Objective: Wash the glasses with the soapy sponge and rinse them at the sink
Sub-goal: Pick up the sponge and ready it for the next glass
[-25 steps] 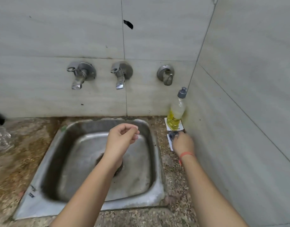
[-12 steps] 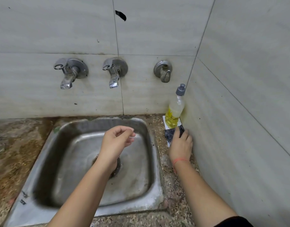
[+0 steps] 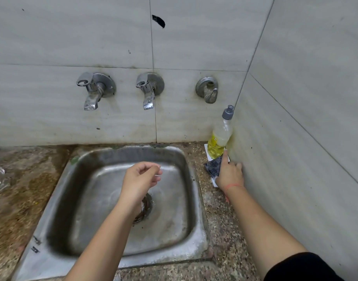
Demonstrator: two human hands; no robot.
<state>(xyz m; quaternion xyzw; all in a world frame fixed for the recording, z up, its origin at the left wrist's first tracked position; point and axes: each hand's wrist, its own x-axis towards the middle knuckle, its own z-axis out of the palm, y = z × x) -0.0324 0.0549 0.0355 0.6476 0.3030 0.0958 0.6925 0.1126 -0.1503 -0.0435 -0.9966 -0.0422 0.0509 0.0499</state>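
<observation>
right hand now gripping scrubber, left hand unmoved over sink

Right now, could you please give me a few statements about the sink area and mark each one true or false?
1. The right hand rests on the dark scrubber beside the sink. True.
2. The left hand holds a glass. False: it hovers over the basin, holding nothing visible.
3. The soap bottle stands upright in the corner. True.
4. Water runs from the middle tap. False: no stream is visible.
5. The sink is full of glasses. False: none are in it.
</observation>
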